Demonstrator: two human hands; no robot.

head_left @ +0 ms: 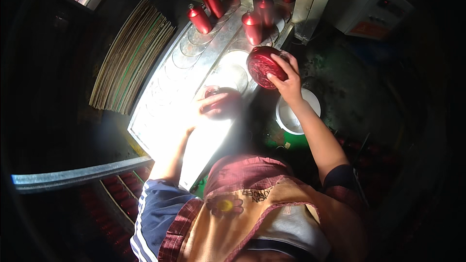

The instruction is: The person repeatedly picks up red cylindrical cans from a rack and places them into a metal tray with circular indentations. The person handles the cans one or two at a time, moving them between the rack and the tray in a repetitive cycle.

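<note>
My right hand (pixel 289 78) is wrapped round a shiny red bottle (pixel 262 67), tilted so its round, patterned base faces me. It is held up near the right edge of the metal conveyor line. Over the brightly lit stretch of that line, my left hand (pixel 208 103) has its fingers round a second dark red bottle (pixel 229 104). Glare washes out part of this hand and the bottle's outline. Farther along, red bottles with narrow necks stand upright; the nearest red bottle (pixel 252 28) is just beyond my right hand's bottle.
The conveyor (pixel 187 63) carries a row of round plates. A stack of boards (pixel 133 58) leans at its left. On the right are a white bucket (pixel 317 102) on the floor and a pale control cabinet (pixel 376 7). A metal rail (pixel 80 173) juts in at lower left.
</note>
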